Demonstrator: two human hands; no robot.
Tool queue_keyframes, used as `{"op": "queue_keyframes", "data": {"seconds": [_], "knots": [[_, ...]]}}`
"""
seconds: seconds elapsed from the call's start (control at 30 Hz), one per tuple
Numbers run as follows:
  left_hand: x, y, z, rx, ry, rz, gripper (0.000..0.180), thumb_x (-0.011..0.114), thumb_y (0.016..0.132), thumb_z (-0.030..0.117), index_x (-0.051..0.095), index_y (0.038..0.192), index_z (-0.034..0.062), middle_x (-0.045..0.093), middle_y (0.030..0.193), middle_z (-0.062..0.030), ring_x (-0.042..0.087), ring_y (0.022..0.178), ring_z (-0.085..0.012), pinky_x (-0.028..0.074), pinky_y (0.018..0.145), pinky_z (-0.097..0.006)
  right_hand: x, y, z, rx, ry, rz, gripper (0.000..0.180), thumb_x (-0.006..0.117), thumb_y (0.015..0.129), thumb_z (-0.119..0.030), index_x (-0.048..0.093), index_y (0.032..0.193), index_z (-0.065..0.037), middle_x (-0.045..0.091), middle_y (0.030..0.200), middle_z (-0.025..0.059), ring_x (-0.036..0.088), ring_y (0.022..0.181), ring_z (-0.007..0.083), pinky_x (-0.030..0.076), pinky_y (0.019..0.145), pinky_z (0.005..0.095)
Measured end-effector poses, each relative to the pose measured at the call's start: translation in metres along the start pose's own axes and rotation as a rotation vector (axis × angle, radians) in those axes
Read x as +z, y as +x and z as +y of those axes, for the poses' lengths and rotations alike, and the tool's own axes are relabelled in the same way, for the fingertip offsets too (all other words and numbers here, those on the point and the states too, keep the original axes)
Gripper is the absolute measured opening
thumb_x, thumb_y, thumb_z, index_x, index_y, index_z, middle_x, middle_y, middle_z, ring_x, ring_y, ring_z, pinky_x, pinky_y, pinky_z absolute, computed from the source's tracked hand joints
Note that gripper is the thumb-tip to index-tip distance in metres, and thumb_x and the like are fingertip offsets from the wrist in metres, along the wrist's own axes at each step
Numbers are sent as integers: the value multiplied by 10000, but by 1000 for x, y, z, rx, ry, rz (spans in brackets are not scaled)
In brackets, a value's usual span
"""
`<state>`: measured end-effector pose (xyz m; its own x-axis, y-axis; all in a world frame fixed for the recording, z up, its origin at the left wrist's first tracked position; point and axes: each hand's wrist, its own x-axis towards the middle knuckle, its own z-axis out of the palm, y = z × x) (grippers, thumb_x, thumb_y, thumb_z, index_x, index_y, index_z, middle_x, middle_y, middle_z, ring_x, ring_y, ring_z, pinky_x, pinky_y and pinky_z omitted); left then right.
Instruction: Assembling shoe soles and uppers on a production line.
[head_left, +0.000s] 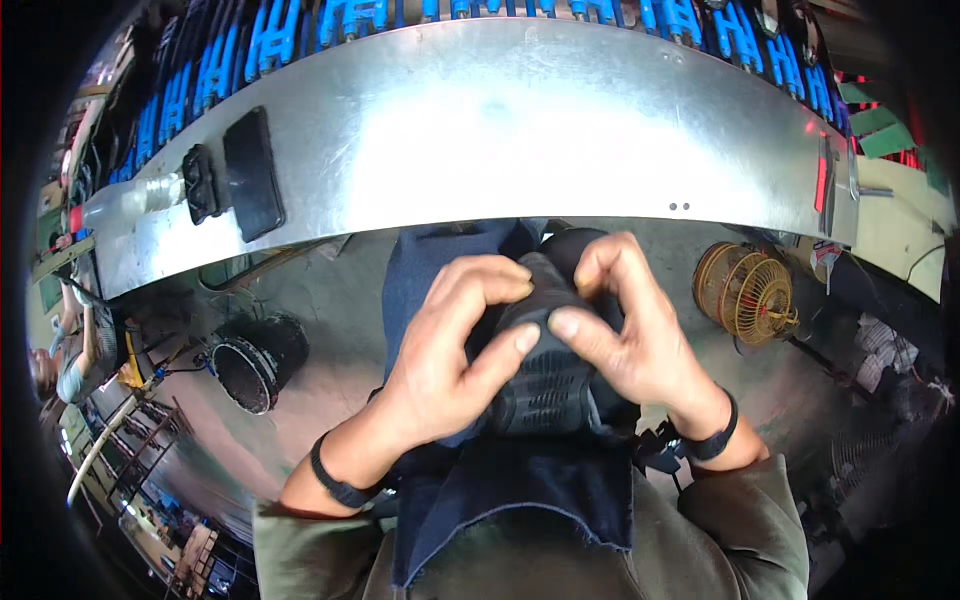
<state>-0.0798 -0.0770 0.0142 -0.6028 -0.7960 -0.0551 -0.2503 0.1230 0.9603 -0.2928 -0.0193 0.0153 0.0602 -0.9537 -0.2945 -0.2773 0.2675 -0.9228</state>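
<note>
A black thing [545, 385] with rows of slots and a ribbed surface sits over my lap, below the table's near edge; its kind I cannot make out. My left hand [450, 345] grips its left side, with the thumb on top and the fingers curled at its far end. On the other side my right hand [630, 325] holds it with a bent forefinger and thumb. The two thumbtips lie close together over its middle. Dark bands circle both wrists. Under the thing lies a dark cloth with a frayed edge [520, 490].
Ahead curves a shiny metal table [330, 130] bearing a dark phone [253, 175], a folded black thing [202, 184] and a clear bottle [135, 203]. Blue metal parts [355, 15] line its far side. A black bucket [260, 360], a round cage [745, 295] and another person [75, 365] are around.
</note>
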Motion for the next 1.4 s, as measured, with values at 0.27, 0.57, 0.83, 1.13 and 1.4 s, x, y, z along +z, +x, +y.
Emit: {"op": "queue_keyframes", "data": {"seconds": [0.27,0.57,0.83,1.13,1.4], "knots": [[4,-77,41,303,-212,-3,706,966,570,264,607,1130,29,565,1170,-153,553,992,-257,464,912,-389,16,-74,-24,-395,367,-321,543,646,890,-396,596,1279,-20,373,1476,255,372,1385,383,283,1146,481],[35,-108,53,111,-326,-96,980,497,849,707,359,1473,-35,336,1529,-212,320,1445,-326,242,1190,-465,61,-119,-35,-475,385,-9,427,450,1039,-383,664,1143,-29,510,1364,197,451,1325,338,311,1141,450],[-25,-117,151,870,-25,86,919,599,848,602,386,1466,-43,454,1438,-243,413,1365,-355,309,1147,-489,39,-152,-161,-1353,229,-70,690,416,1013,-599,637,1172,36,567,1276,258,532,1219,365,394,1065,500],[15,-123,60,416,-437,200,1032,827,818,225,169,1591,39,506,1401,-178,565,1262,-287,446,1078,-412,75,-105,-53,-677,19,260,895,814,820,-295,351,1521,12,478,1471,240,474,1383,347,363,1156,421],[35,-102,26,357,-110,116,955,828,793,246,294,1545,-4,483,1407,-202,488,1327,-304,392,1111,-414,58,-99,-6,-503,230,124,863,782,848,-315,358,1535,-11,495,1455,169,501,1318,264,374,1126,390]]}}
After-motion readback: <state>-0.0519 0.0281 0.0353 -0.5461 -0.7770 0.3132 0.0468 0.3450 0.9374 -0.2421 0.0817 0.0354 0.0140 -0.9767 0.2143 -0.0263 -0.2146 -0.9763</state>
